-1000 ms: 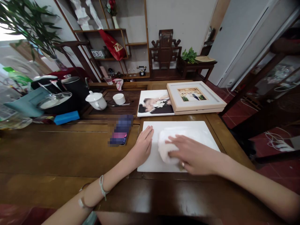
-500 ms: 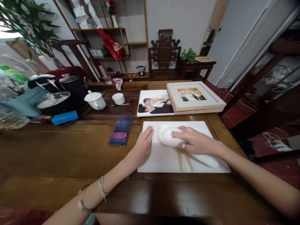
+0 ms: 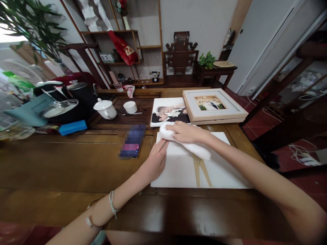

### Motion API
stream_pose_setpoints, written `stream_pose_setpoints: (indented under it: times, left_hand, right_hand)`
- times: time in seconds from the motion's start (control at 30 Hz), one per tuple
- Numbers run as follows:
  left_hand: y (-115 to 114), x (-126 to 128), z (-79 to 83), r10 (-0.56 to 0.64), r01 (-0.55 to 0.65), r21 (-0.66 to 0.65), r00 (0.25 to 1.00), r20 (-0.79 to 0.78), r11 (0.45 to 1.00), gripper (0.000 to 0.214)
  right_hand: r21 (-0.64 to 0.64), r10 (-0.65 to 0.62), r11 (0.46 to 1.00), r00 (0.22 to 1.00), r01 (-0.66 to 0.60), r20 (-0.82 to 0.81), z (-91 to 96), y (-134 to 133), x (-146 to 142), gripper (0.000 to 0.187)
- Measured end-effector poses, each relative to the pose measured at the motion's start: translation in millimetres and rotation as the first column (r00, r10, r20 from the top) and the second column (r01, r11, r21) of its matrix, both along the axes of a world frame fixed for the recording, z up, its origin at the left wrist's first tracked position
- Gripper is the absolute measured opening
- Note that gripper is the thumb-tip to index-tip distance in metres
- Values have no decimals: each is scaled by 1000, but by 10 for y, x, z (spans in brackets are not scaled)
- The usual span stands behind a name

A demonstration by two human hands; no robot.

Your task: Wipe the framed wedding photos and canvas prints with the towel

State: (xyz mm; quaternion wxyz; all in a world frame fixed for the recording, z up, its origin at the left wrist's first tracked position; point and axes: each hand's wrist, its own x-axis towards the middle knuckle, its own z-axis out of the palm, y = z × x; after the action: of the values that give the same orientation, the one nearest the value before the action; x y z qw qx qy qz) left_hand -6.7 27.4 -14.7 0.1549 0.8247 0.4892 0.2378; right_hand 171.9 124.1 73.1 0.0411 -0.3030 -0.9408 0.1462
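A white board [image 3: 178, 173] lies flat on the wooden table, with two tan strips [image 3: 200, 172] forming a narrow V on its surface. My left hand [image 3: 157, 159] rests flat on the board's left edge, fingers stretched out and holding nothing. In my right hand [image 3: 187, 132] is a bunched white cloth [image 3: 195, 149], pressed on the board's upper left corner close to my left fingertips. The cloth's loose end trails to the right over the top of the tan strips.
Behind the board lie a photo print [image 3: 170, 110] and a light wood picture frame [image 3: 190, 114]. A phone [image 3: 133, 141] is left of my left hand. Farther left stand a blue block [image 3: 73, 127], a white lidded cup [image 3: 105, 109] and a small white bowl [image 3: 130, 107].
My right hand has moved the white cloth from the board's middle to its upper left corner, uncovering more of the tan strips. My left hand has stayed in place.
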Motion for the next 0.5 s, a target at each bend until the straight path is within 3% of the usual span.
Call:
stream_pose_setpoints:
  times: [0.27,0.37,0.5]
  left_hand:
    - [-12,1,-7,5,-5,3,1000,-22,1000,47]
    - [-9,4,-22,4,-4,11,1000,-19,1000,48]
    - [-7,11,-5,18,-19,-31,999,-46,999,48]
  right_hand:
    - [5,-177,984,972,178,158,22,-269,1147,29]
    - [-4,-207,978,965,211,161,42,-371,1214,30]
    - [16,-129,992,988,129,87,38,-391,900,25]
